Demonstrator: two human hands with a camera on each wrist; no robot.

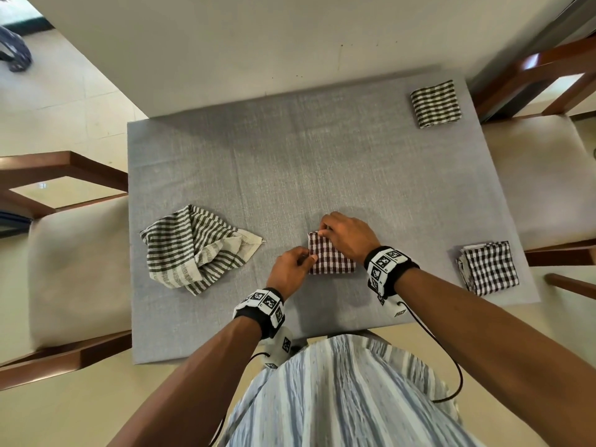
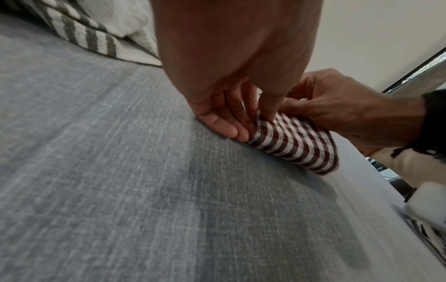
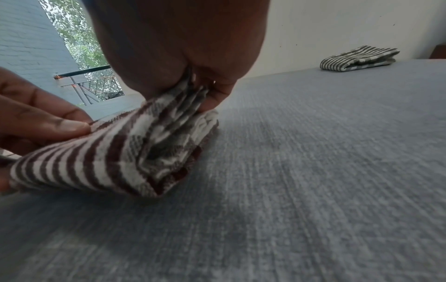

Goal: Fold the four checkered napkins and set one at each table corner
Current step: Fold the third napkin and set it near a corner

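A dark red checkered napkin (image 1: 330, 257) (image 2: 296, 142) (image 3: 108, 154), folded small, lies near the middle of the grey table (image 1: 290, 162). My left hand (image 1: 292, 266) (image 2: 231, 106) pinches its left edge, and my right hand (image 1: 346, 233) (image 3: 193, 84) pinches the stacked layers at its far corner. A folded green-striped napkin (image 1: 435, 103) (image 3: 359, 58) sits at the far right corner. At the near right corner lies a folded black checkered napkin (image 1: 488, 267). An unfolded, crumpled green-striped napkin (image 1: 196, 248) (image 2: 96, 36) lies at the left.
Wooden chairs with cream seats stand on the left (image 1: 74, 269) and right (image 1: 541, 175) of the table. A pale wall (image 1: 258, 43) runs behind the table's far edge. A wrist-camera cable (image 1: 451, 359) hangs by my right forearm.
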